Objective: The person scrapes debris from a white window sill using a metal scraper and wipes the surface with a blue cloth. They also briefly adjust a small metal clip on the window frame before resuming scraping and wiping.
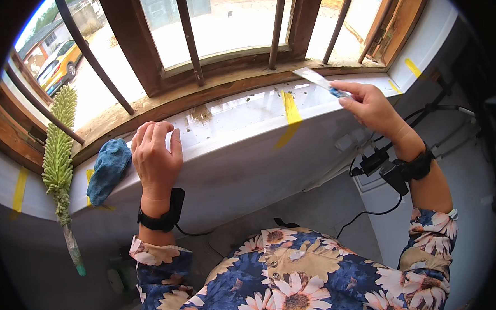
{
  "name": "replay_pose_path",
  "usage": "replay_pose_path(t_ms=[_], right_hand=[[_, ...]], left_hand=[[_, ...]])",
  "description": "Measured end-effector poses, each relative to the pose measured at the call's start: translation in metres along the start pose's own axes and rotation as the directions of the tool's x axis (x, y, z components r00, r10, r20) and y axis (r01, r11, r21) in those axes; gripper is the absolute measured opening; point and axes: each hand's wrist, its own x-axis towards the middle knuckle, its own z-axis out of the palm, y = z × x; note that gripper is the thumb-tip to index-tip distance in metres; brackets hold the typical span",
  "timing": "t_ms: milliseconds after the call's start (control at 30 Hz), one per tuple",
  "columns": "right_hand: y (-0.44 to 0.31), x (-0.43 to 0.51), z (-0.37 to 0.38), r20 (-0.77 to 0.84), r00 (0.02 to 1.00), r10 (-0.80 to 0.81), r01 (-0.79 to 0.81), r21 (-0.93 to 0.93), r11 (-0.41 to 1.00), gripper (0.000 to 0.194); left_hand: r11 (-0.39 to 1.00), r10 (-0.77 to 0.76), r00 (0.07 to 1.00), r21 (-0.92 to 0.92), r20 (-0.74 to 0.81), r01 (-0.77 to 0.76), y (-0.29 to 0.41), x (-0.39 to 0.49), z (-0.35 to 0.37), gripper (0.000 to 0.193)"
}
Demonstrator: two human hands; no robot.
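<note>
My right hand (369, 106) grips the handle of a scraper (314, 79) with a flat, pale blade. The blade points left, close to the wooden window frame (244, 84) above the sill. My left hand (157, 153) rests at the front edge of the white windowsill (230, 130), fingers bent, with nothing visible in it; its palm side is hidden. Just left of it a crumpled blue cloth (109, 170) lies over the sill's edge. Further left a green microfibre duster (58, 152) leans across the sill. Brown dirt (200, 114) and small crumbs lie scattered between my hands.
Vertical metal bars (189, 38) stand before the window. Yellow tape (290, 115) crosses the sill's front edge, with more strips at both ends. Black cables and plugs (372, 161) hang below the sill at right. A yellow car (60, 66) is outside.
</note>
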Motion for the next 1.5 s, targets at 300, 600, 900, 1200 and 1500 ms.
replay_pose_path(t_ms=[300,600,900,1200,1500], right_hand=[[-0.052,0.054,0.069,0.013,0.992,-0.122,0.119,-0.369,0.922,0.035],[-0.096,0.086,0.067,0.111,0.941,0.320,-0.242,-0.439,0.865,0.032],[-0.104,0.097,0.067,0.153,0.903,0.401,-0.333,-0.337,0.880,0.032],[-0.046,0.080,0.089,-0.050,0.997,-0.062,0.037,-0.401,0.915,0.036],[-0.054,0.082,0.086,-0.072,0.993,-0.095,0.065,-0.334,0.940,0.036]], left_hand=[[0.998,0.030,1.000,-0.058,0.004,-0.030,-0.005,-0.003,0.000,0.012],[0.990,0.050,0.999,-0.132,-0.009,-0.051,-0.008,-0.001,-0.001,0.015],[0.975,0.032,0.999,-0.218,-0.036,-0.039,-0.013,-0.003,-0.001,0.015],[0.970,0.047,0.999,-0.238,-0.016,-0.050,-0.012,-0.002,-0.002,0.017],[0.977,0.042,0.999,-0.209,0.007,-0.040,-0.011,-0.001,-0.003,0.013]])
